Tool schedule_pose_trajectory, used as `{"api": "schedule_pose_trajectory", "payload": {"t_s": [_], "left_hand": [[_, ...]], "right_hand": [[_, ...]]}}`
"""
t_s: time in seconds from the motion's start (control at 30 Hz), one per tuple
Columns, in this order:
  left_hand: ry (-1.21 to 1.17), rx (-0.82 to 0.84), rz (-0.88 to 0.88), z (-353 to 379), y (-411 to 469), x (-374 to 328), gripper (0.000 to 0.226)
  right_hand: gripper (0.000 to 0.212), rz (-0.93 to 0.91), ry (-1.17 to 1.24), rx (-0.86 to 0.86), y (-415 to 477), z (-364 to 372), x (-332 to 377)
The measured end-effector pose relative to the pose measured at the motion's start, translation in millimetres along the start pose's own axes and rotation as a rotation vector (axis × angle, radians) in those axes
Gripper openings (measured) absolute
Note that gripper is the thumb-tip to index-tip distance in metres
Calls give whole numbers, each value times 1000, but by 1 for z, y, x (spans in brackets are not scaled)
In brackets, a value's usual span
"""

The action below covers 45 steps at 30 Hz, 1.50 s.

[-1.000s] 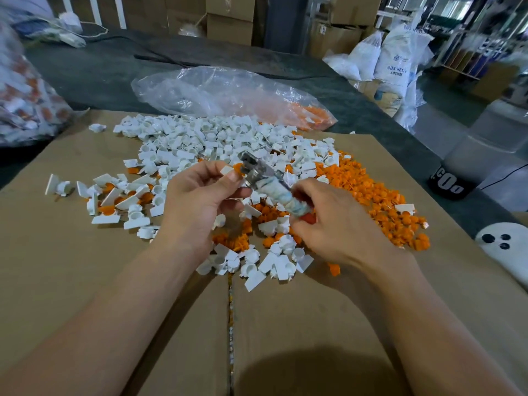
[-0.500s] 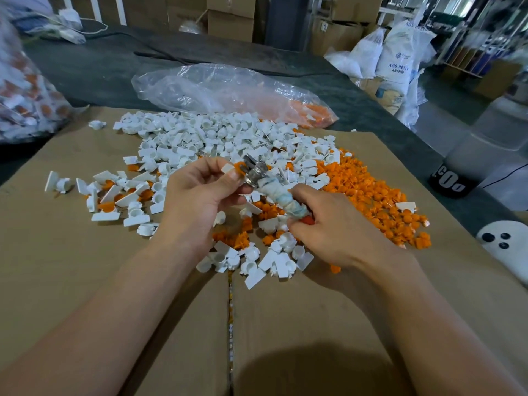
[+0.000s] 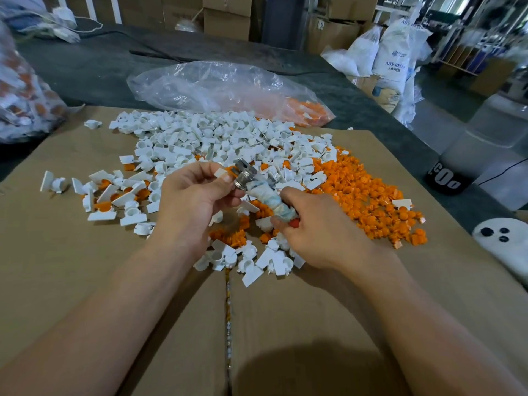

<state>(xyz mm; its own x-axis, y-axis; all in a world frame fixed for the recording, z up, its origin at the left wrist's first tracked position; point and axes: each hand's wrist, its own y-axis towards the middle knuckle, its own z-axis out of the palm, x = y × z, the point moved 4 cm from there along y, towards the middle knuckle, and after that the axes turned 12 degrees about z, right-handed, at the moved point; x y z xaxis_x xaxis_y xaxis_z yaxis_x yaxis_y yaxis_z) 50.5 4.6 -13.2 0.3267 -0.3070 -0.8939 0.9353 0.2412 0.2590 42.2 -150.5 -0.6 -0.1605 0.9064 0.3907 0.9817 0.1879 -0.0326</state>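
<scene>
Left hand and right hand close together, above near edge of white heap. Right hand fingers curled round wrapped handle of tool; the tool's metal head tilts up and left, toward the heap. Left hand pinches a small part between thumb and fingers, pressed against the metal head. The part is white with some orange; its shape is too small to tell. Orange heap touches white heap on the right. Clear bag just beyond white heap. Cardboard under the heap.
</scene>
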Motion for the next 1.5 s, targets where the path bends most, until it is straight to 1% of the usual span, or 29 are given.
{"api": "schedule_pose_trajectory", "payload": {"t_s": [0.07, 0.2, 0.47, 0.67, 0.73, 0.8, 0.9, 1.0, 1.1, 1.2, 1.3, 1.4, 1.47, 1.5], "left_hand": [[3, -9, -7, 0, 0, 0, 23], [15, -26, -18, -1, 0, 1, 24], [27, -42, -28, -1, -1, -1, 25], [4, -56, -47, -1, -2, -2, 24], [-26, -66, -62, 0, -1, -1, 25], [-66, -71, -75, 0, -1, -1, 25], [-126, -88, -109, -1, 0, 0, 20], [-194, -173, -157, -5, 2, 1, 13], [-214, -279, -182, -12, 4, 3, 18], [-66, -319, -122, -20, 4, 0, 12], [127, -371, -6, -31, 8, -9, 22], [441, -406, 161, -48, 15, -23, 20], [634, -387, 271, -59, 20, -30, 16], [718, -371, 286, -63, 22, -33, 20]], "right_hand": [[19, -12, 2, 0, -1, 0, 1], [15, -23, -5, -13, -1, 1, 3], [17, -23, -40, -40, -2, 1, 3], [19, -20, -22, -57, -2, 1, 2], [25, -15, -29, -67, 0, 2, 0], [30, -14, -7, -110, 1, -1, -1], [27, 10, 5, -228, 4, -8, -9], [32, 101, -1, -323, 11, -17, -26], [35, 215, -18, -361, 17, -26, -46], [37, 309, -29, -376, 21, -32, -63], [45, 366, -51, -376, 25, -34, -73], [53, 388, -70, -374, 27, -35, -77], [58, 391, -91, -365, 28, -34, -79], [61, 390, -102, -359, 28, -33, -79]]}}
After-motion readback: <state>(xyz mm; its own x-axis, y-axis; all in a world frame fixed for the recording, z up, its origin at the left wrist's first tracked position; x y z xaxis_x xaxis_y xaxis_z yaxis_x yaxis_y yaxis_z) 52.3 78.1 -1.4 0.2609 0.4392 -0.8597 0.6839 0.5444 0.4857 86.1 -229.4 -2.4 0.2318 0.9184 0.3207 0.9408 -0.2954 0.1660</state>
